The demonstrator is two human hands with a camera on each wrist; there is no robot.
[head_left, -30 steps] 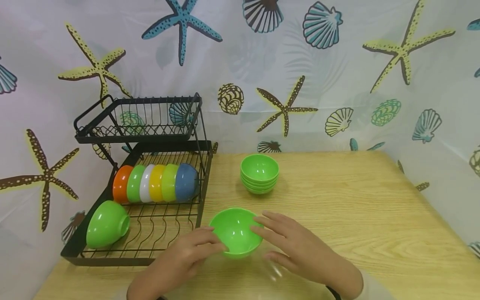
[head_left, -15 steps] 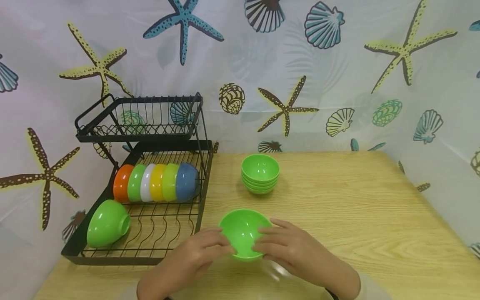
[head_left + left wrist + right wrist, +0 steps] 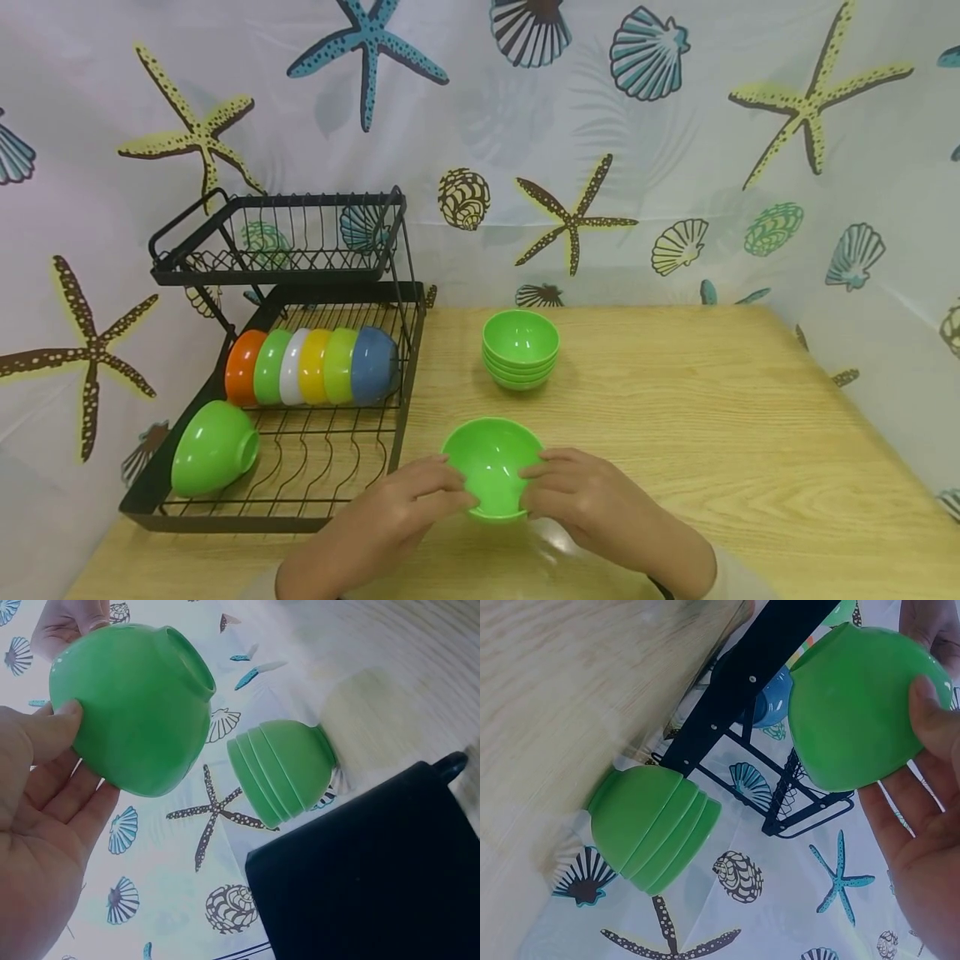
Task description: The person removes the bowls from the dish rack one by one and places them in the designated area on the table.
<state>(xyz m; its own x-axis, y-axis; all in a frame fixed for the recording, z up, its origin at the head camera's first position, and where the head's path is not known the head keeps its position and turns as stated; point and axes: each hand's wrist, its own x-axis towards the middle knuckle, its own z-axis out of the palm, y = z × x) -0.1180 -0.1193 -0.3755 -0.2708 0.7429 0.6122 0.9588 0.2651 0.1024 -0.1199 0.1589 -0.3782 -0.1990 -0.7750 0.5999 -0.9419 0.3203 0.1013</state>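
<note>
The left hand (image 3: 416,504) and the right hand (image 3: 588,500) hold together one green bowl (image 3: 491,467), in front of the person, over the near part of the table (image 3: 697,400). Each hand pinches the wall from its own side: the thumb presses on the outside, and the fingers curl over the rim. I think this two-sided grip suits a smooth, shiny wall and makes the bowl steady. Its mouth faces up; its foot looks raised from the table, by the wrist views.

Beyond the bowl, apart from it, a stack (image 3: 520,358) of green bowls stands upright, nested probably for saving space. At the left is a black rack (image 3: 225,523). There, a row of coloured bowls (image 3: 311,367) stands on edge, perhaps so the wires can separate them, and another green bowl (image 3: 210,450) leans in the near left corner, its foot turned right.
</note>
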